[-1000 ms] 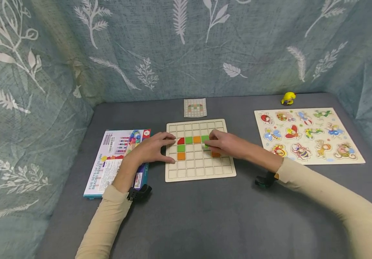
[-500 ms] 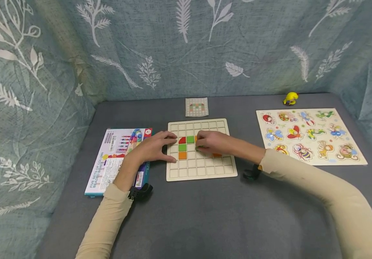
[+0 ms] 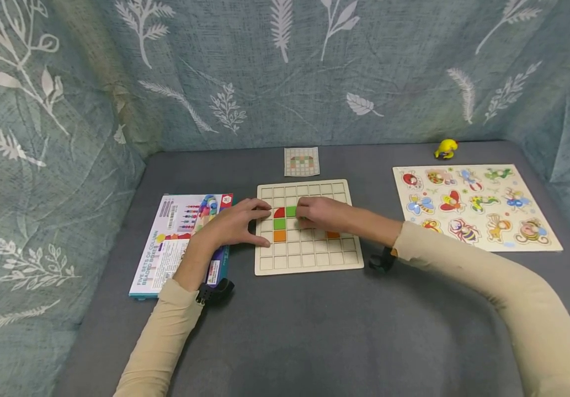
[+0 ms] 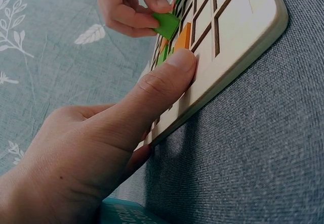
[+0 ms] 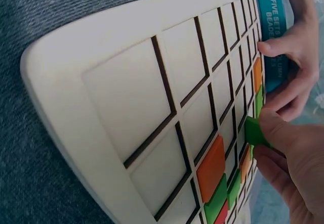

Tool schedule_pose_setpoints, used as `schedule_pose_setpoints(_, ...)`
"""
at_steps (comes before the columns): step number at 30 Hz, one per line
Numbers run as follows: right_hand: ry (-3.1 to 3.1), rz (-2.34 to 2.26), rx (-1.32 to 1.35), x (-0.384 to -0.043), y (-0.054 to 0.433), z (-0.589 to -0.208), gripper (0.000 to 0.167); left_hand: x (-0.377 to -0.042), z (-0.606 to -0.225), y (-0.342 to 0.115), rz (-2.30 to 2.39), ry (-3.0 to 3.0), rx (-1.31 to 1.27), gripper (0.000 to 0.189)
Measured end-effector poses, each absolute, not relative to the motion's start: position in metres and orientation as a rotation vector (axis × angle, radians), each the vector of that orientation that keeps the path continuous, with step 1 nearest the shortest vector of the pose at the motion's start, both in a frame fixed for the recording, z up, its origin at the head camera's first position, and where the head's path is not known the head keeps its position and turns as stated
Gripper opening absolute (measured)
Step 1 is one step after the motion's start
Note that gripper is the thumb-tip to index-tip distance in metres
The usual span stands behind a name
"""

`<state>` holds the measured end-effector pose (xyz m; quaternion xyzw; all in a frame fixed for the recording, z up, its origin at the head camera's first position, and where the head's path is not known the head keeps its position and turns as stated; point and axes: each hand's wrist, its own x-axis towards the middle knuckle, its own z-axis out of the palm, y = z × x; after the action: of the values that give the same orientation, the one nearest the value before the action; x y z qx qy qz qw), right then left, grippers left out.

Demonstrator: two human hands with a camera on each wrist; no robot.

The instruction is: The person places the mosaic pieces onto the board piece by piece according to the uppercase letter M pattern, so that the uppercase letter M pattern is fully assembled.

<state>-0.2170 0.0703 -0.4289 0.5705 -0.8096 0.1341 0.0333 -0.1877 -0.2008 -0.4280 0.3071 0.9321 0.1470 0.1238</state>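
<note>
A square wooden grid board (image 3: pixel 309 260) lies flat at the middle of the table. My left hand (image 3: pixel 237 223) rests at its left edge, thumb and fingers spread apart, the thumb (image 4: pixel 167 77) on the rim. Over the upper middle cells, my right hand (image 3: pixel 324 214) pinches a green square tile (image 4: pixel 167 26) between thumb and fingers, tilted close over the board. A red rounded tile (image 3: pixel 279 213), green tiles (image 3: pixel 279 224) and an orange tile (image 3: pixel 279 236) sit in cells on the left. Another orange tile (image 5: pixel 211 168) sits on the right; my right hand hides some tiles in the head view.
Behind the board lies a small pattern card (image 3: pixel 302 161). A boxed bead set (image 3: pixel 165 259) is under my left forearm. To the right are a picture puzzle board (image 3: pixel 483 209) with insects and a yellow toy (image 3: pixel 446 149). A patterned curtain (image 3: pixel 265 82) hangs behind.
My right hand has moved left across the board with the green tile, now covering the upper middle cells. My left hand has stayed at the board's left edge.
</note>
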Motion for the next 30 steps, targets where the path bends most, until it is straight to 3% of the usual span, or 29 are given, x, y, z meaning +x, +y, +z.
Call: schedule_pose_setpoints(30, -2.506, 0.457, 1.735, -0.207, 0.087, -0.433, 0.008, -0.182, -0.429, -0.202, 0.458, 2.710, 0.884, 0.080)
